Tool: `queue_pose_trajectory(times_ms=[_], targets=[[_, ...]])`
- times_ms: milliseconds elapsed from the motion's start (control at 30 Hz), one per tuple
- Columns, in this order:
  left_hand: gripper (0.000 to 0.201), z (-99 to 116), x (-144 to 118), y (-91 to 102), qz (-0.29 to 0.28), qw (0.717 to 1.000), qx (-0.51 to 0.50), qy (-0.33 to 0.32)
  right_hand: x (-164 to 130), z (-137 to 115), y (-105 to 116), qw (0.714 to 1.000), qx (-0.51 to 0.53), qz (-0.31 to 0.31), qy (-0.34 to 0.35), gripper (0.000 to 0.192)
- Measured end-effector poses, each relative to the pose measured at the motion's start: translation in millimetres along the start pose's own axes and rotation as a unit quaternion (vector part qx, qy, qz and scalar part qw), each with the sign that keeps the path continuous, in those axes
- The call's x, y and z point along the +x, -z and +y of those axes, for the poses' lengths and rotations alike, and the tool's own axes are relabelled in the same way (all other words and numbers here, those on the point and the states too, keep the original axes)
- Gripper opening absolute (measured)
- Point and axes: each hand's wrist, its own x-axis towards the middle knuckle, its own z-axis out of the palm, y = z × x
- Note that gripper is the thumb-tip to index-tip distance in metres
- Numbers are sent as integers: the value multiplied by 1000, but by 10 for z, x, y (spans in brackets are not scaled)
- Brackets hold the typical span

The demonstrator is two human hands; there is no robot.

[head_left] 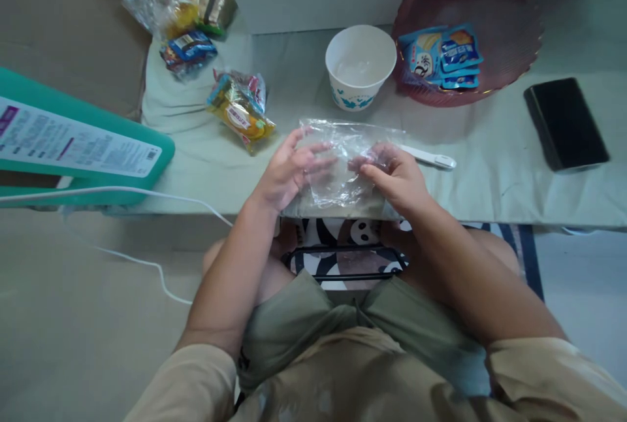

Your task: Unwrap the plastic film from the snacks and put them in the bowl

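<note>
A low table draped in a pale green cloth (490, 167) is filling the far half of the view, with a white wall behind it and bare floor on either side of the seated person's legs.

At the table's near edge, in the middle, a clear plastic bag (343, 161) is lying crumpled, and both hands are working on it. The left hand (289, 170) is pressing its spread fingers against the bag's left side, while the right hand (394, 177) is pinching the film at the right; the two hands are close together with the bag between them, seemingly bracing it against the edge to keep the slippery film steady.

Just right of the right hand, a white spoon (431, 158) is resting on the cloth. Farther back, a white paper bowl (360, 66) is standing upright, and to its right a red tray (509, 36) is holding blue snack packets (443, 56). A black phone (565, 121) is lying well apart at the far right. On the left, a yellow snack packet (240, 112) is sitting near the bag, more wrapped snacks (183, 23) are piling up at the far left corner, and a teal box (78, 141) is jutting over the left edge with a white cable (161, 196) trailing below. Open cloth is remaining between bag and bowl, and to the right before the phone.
</note>
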Motion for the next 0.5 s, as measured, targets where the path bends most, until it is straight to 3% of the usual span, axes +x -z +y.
queue_pose_trajectory(times_ms=[133,300,367,433,500], targets=[[35,26,-29,-46,-4,988,141,65,-35,-29,11,1000,29,-7,0,26],[18,143,-56,-20,23,998,55,0,-52,-92,141,992,103,-62,35,25],[25,173,-56,12,4,999,47,-20,-45,-117,213,990,103,-88,48,33],[34,166,-43,41,-18,996,86,-34,-29,-114,265,990,79,-106,53,50],[23,129,-16,55,-12,984,169,-53,-7,-81,278,994,30,-90,47,49]])
